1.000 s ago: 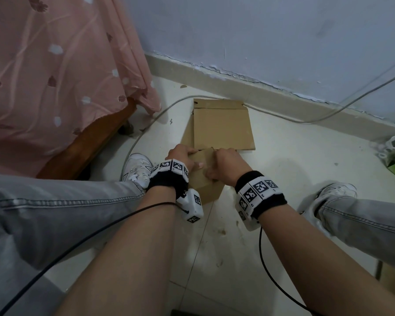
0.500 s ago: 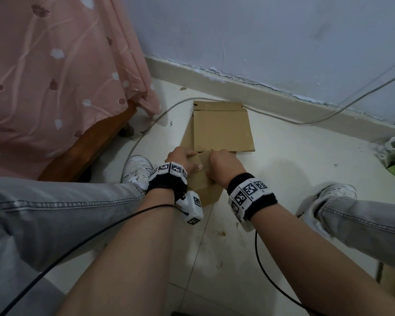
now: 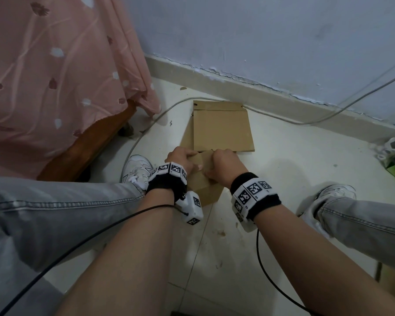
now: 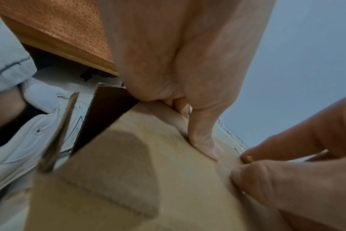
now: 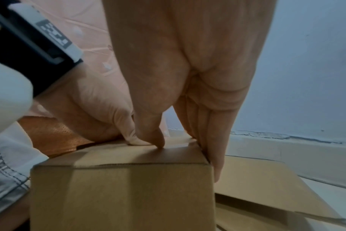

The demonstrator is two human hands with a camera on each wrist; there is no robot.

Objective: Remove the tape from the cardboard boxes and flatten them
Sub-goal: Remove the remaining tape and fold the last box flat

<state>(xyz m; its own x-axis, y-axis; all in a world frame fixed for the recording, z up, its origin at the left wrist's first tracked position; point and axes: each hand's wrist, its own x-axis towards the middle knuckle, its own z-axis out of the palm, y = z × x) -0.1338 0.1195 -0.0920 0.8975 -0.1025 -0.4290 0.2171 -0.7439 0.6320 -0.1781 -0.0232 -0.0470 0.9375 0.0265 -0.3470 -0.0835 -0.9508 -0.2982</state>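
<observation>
I have both hands on the small cardboard box [image 3: 202,181], which stands on the floor [image 3: 283,179] between my shoes. My left hand [image 3: 180,158] has its grip curled over the box's top left edge, thumb pressed flat on the top. My right hand [image 3: 224,166] clamps the right edge, thumb on top, fingers [image 5: 213,162] down the side (tape runs under both thumbs). A flattened box [image 3: 221,126] lies just behind, toward the wall.
</observation>
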